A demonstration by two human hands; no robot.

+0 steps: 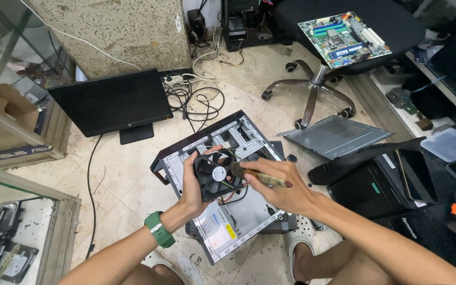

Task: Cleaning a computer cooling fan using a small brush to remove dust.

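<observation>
Black monitor (113, 103) on floor, motherboard (345, 38) on office chair (312, 79) (black seat), grey side panel (336, 135).

Fan (216, 176) above open computer case (222, 184); monitor (113, 103) behind-left; motherboard (344, 38) on chair (339, 31) behind-right.

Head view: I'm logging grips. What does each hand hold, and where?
Left hand grips the black fan by its frame edge. Right hand holds a small brush by its handle.

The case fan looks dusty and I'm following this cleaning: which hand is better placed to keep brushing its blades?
Probably the right hand: it already grips the small brush, bristles against the black case fan. The left hand is occupied, clasping the fan's frame above the open computer case.
</observation>
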